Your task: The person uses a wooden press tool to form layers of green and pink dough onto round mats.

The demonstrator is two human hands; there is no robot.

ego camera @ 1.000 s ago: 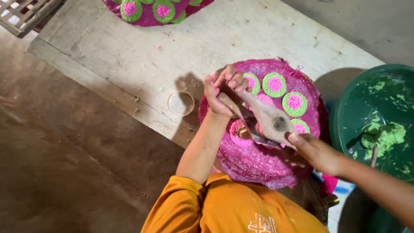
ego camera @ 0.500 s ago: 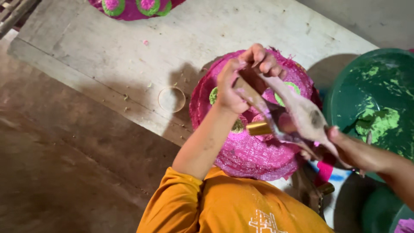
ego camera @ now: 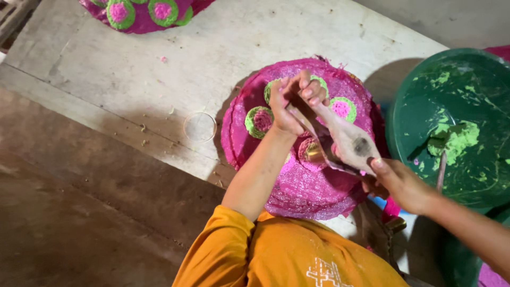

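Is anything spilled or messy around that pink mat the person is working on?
Yes. Green paste is smeared unevenly across the inside of the green basin at the right. Small pink crumbs lie loose on the wooden board, and the pink mat has a frayed upper edge. A faint ring mark also stains the board.

Left hand (ego camera: 289,106), right hand (ego camera: 401,183) gripping piping bag (ego camera: 340,139), pink mat (ego camera: 303,180)

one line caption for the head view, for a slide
Left hand and right hand hold a metal scoop over a pink woven tray.
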